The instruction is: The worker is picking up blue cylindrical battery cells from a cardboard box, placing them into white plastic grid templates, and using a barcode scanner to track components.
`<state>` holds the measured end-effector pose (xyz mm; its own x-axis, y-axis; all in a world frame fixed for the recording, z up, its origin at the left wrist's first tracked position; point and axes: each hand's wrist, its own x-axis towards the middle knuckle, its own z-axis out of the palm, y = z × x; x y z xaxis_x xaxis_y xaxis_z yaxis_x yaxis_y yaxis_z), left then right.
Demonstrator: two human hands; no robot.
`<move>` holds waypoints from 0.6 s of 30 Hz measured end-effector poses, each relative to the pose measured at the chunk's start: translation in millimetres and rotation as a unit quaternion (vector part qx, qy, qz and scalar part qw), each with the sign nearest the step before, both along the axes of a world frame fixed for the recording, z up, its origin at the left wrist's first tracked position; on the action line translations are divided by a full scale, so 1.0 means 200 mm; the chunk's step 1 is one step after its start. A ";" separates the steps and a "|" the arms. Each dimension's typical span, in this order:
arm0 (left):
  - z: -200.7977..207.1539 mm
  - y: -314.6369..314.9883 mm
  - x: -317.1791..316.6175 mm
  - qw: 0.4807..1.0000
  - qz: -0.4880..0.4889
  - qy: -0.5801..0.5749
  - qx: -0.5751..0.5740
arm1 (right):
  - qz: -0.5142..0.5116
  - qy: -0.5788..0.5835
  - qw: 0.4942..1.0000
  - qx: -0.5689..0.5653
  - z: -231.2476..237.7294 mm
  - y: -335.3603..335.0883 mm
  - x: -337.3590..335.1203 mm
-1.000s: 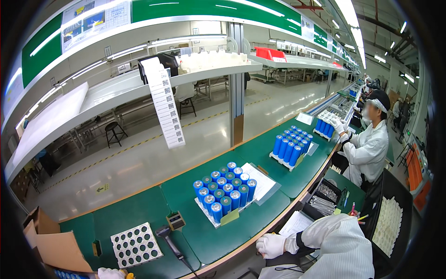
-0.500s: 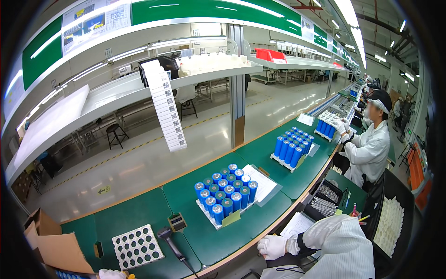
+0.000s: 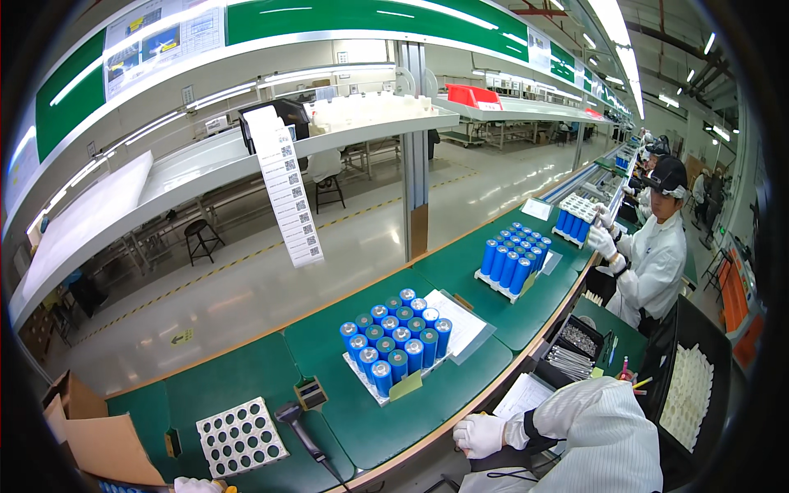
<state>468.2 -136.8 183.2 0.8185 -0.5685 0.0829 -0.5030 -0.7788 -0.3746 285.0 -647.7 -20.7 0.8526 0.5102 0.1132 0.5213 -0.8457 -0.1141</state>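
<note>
**Hands at the bench edge, cell trays standing open**

The right hand, in a white glove, rests loosely curled on the front edge of the green bench, at about 5 o'clock from the nearest tray; it grips nothing. Of the left hand only a bit of glove shows at the lower rim — open or closed, I cannot tell. It is just below the white holder plate, whose round holes look empty.

The tray holds blue cells, upright and close together, with a paper sheet at 3 o'clock. A careless reach over it could, I think, tip cells. The scanner lies between plate and tray; its cable may catch a sleeve.

A second tray of cells stands at 1 o'clock. The cardboard box at 9 o'clock — its contents are hidden.
</note>
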 end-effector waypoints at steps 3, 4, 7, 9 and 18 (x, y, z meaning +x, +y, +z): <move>0.00 0.00 0.01 1.000 0.009 0.013 0.007 | -0.001 0.005 1.000 -0.001 0.00 0.00 0.00; 0.00 0.00 0.01 1.000 0.009 0.013 0.007 | -0.003 0.003 1.000 -0.003 -0.01 0.00 0.00; 0.00 -0.01 0.00 1.000 0.013 0.014 0.016 | -0.004 0.000 1.000 -0.002 -0.01 0.00 0.00; 0.01 -0.02 0.00 0.999 0.028 0.020 0.018 | -0.003 -0.002 1.000 0.000 -0.01 0.00 0.00; 0.00 0.00 0.00 1.000 0.009 0.007 0.003 | 0.000 -0.002 1.000 0.007 0.00 0.00 0.00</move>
